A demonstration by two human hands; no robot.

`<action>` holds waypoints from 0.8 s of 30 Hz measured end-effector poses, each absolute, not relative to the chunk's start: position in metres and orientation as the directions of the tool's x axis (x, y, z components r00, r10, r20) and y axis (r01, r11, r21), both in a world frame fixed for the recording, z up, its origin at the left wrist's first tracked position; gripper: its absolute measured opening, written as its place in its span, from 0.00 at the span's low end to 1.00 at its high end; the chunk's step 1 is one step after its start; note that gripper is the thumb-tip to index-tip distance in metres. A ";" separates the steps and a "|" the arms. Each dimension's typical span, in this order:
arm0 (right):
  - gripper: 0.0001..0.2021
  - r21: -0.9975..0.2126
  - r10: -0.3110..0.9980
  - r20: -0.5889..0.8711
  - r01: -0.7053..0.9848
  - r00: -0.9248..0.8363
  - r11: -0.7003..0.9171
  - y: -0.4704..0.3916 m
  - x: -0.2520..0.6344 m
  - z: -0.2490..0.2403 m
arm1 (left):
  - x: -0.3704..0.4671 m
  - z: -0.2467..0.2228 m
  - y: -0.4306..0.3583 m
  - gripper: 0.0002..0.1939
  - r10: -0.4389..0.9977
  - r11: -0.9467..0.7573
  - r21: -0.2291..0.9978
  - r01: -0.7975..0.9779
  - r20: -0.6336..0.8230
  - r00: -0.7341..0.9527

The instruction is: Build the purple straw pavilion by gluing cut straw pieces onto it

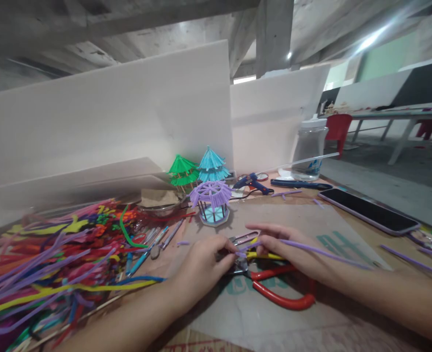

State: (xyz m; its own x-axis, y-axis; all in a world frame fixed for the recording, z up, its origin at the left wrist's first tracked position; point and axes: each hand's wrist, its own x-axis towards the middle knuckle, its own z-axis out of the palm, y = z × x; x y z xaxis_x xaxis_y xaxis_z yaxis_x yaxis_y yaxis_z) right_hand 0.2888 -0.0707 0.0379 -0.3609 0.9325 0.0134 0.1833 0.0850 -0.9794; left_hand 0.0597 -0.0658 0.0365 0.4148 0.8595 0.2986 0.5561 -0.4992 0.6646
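Moderate, diffuse illumination; a ceiling lamp (373, 40) glares beyond the fingers, upper right. Soft shadows beneath them; blur and wide-angle stretching toward the edges.

The pipe cleaner (326, 253) is purple; the scissors' handles (284, 297) are red.

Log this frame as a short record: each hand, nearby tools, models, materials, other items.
left hand: fingers pinching a purple piece
right hand: long purple strip alongside; exact grip unclear
nearby tool: red-handled pliers
models: purple-roofed model, green model, blue model
materials: coloured strips, left side
other items: glue gun, phone, bottle
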 end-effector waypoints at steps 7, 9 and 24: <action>0.23 -0.997 0.966 0.028 0.059 -0.258 0.044 -0.069 0.286 0.040 | 0.055 0.033 -0.052 0.05 0.910 -0.408 0.691 0.596 0.260 0.322; 0.23 -0.999 0.977 0.027 0.035 -0.211 0.035 -0.067 0.288 0.043 | 0.052 0.034 -0.048 0.07 0.911 -0.411 0.655 0.634 0.264 0.317; 0.20 -0.993 0.994 0.053 0.103 -0.099 0.063 -0.030 0.311 0.044 | 0.029 0.042 -0.026 0.14 0.851 -0.494 0.403 0.770 0.406 0.334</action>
State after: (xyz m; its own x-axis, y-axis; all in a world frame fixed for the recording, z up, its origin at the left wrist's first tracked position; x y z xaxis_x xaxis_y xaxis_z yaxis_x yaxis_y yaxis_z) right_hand 0.3112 -0.0304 0.0441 -0.0993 0.9937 0.0525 0.1034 0.0628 -0.9927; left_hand 0.0292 -0.0261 0.0416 0.3336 0.8510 0.4056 0.7702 -0.4942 0.4033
